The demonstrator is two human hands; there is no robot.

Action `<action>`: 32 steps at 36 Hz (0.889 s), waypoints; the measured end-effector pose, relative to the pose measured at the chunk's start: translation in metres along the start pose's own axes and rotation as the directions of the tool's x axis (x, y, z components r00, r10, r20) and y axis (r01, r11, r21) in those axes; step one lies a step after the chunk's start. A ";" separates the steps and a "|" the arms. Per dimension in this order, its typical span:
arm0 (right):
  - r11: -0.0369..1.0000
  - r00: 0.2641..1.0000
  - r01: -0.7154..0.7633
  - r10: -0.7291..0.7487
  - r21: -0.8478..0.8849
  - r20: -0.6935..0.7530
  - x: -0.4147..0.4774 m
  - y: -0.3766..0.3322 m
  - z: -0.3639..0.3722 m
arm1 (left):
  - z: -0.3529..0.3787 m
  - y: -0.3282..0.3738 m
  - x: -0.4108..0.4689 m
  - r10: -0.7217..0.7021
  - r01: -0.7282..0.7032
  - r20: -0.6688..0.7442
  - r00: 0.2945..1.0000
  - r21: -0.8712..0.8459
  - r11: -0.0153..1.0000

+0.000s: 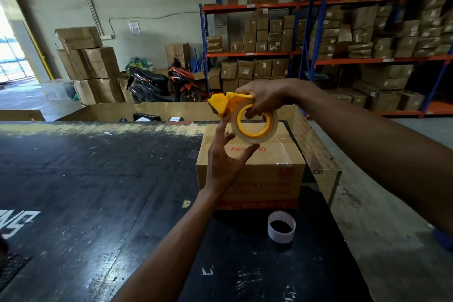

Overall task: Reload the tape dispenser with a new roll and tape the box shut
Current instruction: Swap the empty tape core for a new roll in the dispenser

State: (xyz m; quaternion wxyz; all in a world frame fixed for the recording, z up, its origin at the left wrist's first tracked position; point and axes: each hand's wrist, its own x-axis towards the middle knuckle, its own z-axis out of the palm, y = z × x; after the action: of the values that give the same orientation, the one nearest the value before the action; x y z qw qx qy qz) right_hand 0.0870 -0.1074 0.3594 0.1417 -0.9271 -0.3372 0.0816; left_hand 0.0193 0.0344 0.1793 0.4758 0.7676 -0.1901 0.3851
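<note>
The yellow plastic tape dispenser (229, 103) carrying a clear tape roll (255, 123) sits gripped in my right hand (266, 98) — cutter pointing left. My open left hand (224, 157) touches the roll's rim; the brown cardboard box (264, 169) lies directly below both.

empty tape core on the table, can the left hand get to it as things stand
Probably yes. The empty tape core stands alone on the dark table, in front of the box, nothing over it. But the left hand is fingering the tape roll and would have to let go.
</note>
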 end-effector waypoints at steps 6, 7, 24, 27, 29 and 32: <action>0.999 1.000 -0.004 0.004 0.035 -0.017 -0.003 -0.002 -0.002 | 0.003 0.003 0.005 0.014 -0.017 -0.048 0.999 -0.054 0.998; 0.999 1.000 0.002 -0.001 0.052 -0.025 -0.003 -0.002 -0.002 | 0.004 0.003 0.005 0.011 -0.015 -0.074 0.997 -0.061 0.998; 0.998 0.992 0.049 -0.044 0.042 -0.119 -0.006 0.001 0.004 | 0.013 0.004 0.000 0.006 -0.012 -0.248 0.969 -0.024 1.000; 0.999 0.993 0.032 -0.034 -0.022 -0.115 -0.011 0.002 0.000 | 0.006 0.004 0.000 0.027 -0.028 -0.155 0.988 -0.002 1.000; 0.999 0.996 0.025 -0.028 -0.034 -0.089 -0.013 0.002 -0.002 | 0.002 0.003 0.002 0.066 -0.062 -0.101 0.993 0.040 0.997; 1.000 0.998 0.019 -0.020 -0.017 -0.053 -0.014 0.002 -0.005 | -0.002 0.001 0.006 0.103 -0.102 -0.038 0.994 0.044 0.994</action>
State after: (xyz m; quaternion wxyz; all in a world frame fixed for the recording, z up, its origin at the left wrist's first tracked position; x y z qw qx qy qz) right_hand 0.0786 -0.1193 0.3638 0.1439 -0.9267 -0.3430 0.0529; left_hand 0.0215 0.0361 0.1847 0.4431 0.7586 -0.2116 0.4284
